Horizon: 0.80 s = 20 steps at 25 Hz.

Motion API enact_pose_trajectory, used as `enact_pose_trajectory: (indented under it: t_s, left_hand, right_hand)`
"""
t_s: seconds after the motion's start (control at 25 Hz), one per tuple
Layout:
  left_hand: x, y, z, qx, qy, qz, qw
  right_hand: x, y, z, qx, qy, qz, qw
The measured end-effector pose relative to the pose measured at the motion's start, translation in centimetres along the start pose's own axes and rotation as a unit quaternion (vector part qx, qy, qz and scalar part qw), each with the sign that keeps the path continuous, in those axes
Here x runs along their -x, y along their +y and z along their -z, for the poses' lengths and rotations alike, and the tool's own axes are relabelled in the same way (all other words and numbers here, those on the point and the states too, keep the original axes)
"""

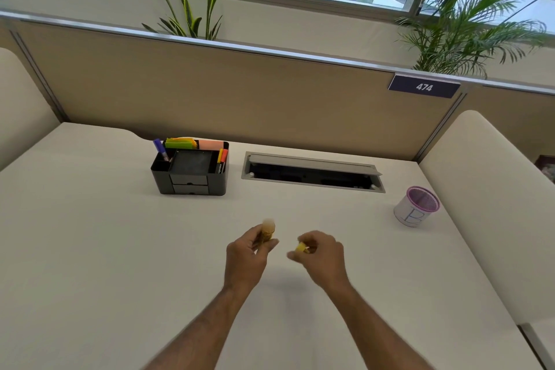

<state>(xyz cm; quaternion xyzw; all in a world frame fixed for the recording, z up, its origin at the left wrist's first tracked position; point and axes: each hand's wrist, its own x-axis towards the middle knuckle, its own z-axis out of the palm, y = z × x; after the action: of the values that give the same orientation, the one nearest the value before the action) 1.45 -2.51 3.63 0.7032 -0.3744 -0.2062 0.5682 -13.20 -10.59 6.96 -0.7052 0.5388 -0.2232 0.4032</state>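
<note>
Above the middle of the white desk [120, 249], my left hand [247, 255] grips a small yellow tube-like object [268, 230], perhaps a glue stick, with its pale tip pointing up. My right hand [321, 255] pinches a small yellow cap [301, 248] a short way to the right of the tube. Cap and tube are apart. Both are blurred, and fingers hide much of each.
A black desk organiser [190, 171] with markers and coloured sticky notes stands at the back left. An open cable tray [312, 173] is set into the desk behind my hands. A pink mesh cup [417, 206] with a paper label stands at the right. Beige partitions enclose the desk.
</note>
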Motion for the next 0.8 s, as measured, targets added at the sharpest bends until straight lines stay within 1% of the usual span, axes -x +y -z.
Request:
enact_pose_trajectory:
  t_s: [0.08, 0.2, 0.28, 0.32, 0.64, 0.72, 0.8]
  left_hand:
    - [0.0, -0.3, 0.3, -0.015, 0.003, 0.003, 1.000]
    - [0.1, -0.8, 0.7, -0.017, 0.004, 0.020, 1.000]
    - [0.2, -1.2, 0.9, -0.013, -0.003, 0.034, 0.999]
    - [0.2, -1.3, 1.0, -0.011, -0.007, 0.039, 0.999]
    - [0.0, -1.7, 0.5, -0.001, -0.028, 0.053, 0.998]
    - [-0.1, -1.5, 0.2, 0.005, -0.033, 0.055, 0.998]
    - [-0.3, -1.3, -0.3, 0.008, -0.040, 0.054, 0.998]
  right_hand:
    - [0.2, 1.6, -1.7, 0.104, -0.040, 0.021, 0.994]
    - [0.6, 3.6, -3.8, 0.247, -0.115, 0.063, 0.960]
    - [0.7, 4.3, -4.5, 0.306, -0.137, 0.074, 0.939]
    - [0.7, 4.4, -4.8, 0.318, -0.142, 0.073, 0.935]
    - [0.1, 5.5, -5.3, 0.257, -0.151, 0.038, 0.954]
    - [0.2, 5.8, -4.8, 0.210, -0.144, 0.033, 0.966]
    - [0.2, 5.6, -3.8, 0.144, -0.118, 0.030, 0.982]
